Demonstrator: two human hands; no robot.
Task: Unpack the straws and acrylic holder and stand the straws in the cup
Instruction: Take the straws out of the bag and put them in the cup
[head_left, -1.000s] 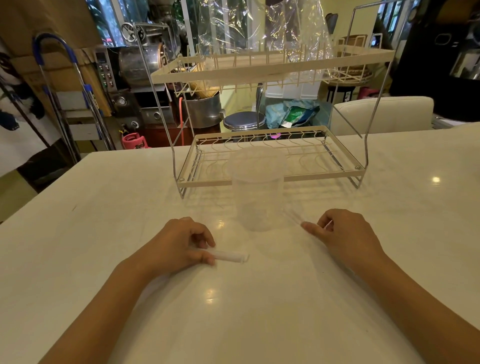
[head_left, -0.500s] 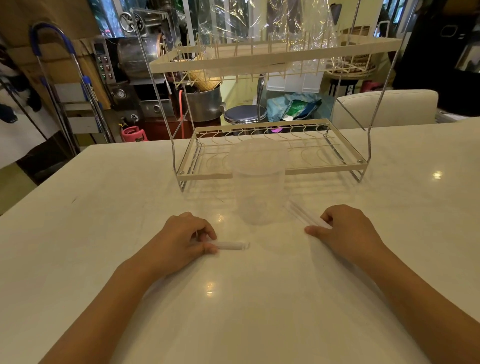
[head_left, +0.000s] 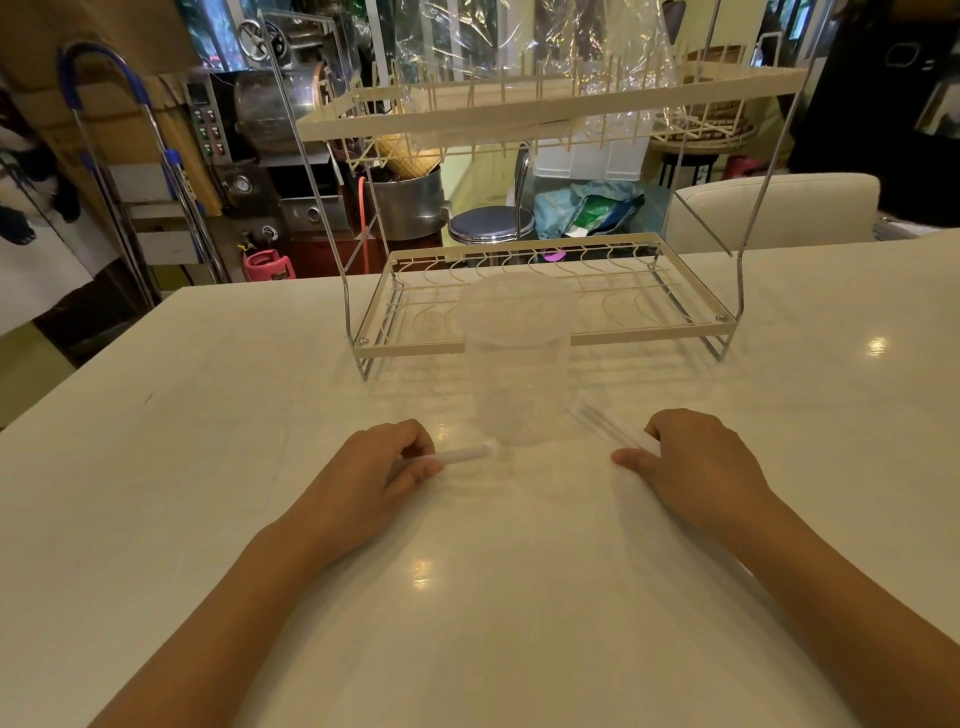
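A clear plastic cup (head_left: 514, 364) stands upright on the white table (head_left: 208, 467), between my two hands and a little beyond them. My left hand (head_left: 382, 467) rests on the table with its fingers closed on a short white straw (head_left: 465, 453) whose free end points right toward the cup's base. My right hand (head_left: 696, 462) lies on the table with its fingers over the near end of a thin clear straw (head_left: 605, 428), which runs up-left toward the cup. Nothing stands in the cup.
A two-tier cream wire dish rack (head_left: 545, 332) stands just behind the cup, crinkled clear plastic wrap (head_left: 545, 57) draped on its upper shelf. Beyond the far table edge are a cream chair back (head_left: 774, 208), a round stool (head_left: 491, 223) and metal kitchen equipment.
My hands have barely shifted. The white straw's tip has moved slightly nearer the cup, and the camera has tilted a little, lifting the rack in the picture.
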